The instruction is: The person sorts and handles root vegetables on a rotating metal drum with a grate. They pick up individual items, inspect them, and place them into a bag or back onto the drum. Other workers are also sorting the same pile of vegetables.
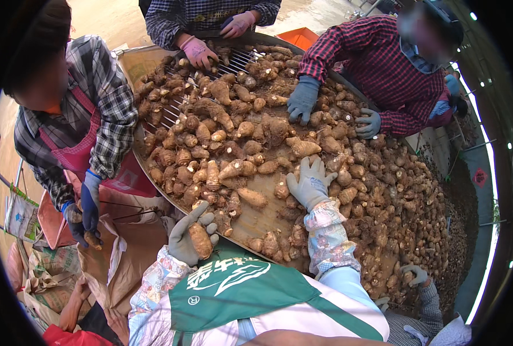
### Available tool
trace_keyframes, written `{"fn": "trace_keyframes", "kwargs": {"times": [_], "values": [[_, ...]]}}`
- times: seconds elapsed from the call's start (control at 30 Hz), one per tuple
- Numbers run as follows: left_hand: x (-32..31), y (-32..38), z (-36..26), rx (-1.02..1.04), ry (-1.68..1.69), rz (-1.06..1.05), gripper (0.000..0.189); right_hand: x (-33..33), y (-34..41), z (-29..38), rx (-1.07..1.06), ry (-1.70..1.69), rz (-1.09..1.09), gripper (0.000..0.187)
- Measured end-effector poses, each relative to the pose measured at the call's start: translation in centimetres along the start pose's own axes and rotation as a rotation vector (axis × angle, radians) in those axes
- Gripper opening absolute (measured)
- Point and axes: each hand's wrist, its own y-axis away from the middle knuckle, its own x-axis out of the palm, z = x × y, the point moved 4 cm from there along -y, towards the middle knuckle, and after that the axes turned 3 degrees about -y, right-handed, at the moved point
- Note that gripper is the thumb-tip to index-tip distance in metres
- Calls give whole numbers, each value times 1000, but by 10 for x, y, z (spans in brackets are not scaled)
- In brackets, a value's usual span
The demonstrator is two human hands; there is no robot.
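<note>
My left hand (192, 237), in a grey glove, is palm up at the near rim of the big metal table and holds a brown taro corm (200, 241). Reaching over the heap, my right hand (312, 181), also in a grey glove, lies palm down with its fingers spread, touching the taro corms (347, 195) around it. Whether it grips one is hidden under the palm. A loose oblong corm (253, 197) lies on the bare metal between my hands.
Co-workers stand around the table (263, 181), their gloved hands (303, 99) among the corms at the far side. A slotted metal grate (238, 60) lies at the back left. Woven sacks (114, 259) stand at left; an orange container (299, 38) is behind.
</note>
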Motion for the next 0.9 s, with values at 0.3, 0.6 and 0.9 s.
{"fn": "trace_keyframes", "kwargs": {"times": [0.3, 0.6, 0.9], "values": [[-50, 92, 24, 278, 141, -184, 61, -21, -58, 110, -567, -566, -11, 31], [-8, 97, 47, 232, -186, -373, 50, 39, -127, 118, -416, -1296, 112, 60], [-1, 106, 31, 95, -74, -66, 70, -58, 130, 199, -1172, -1121, 627, 45]]}}
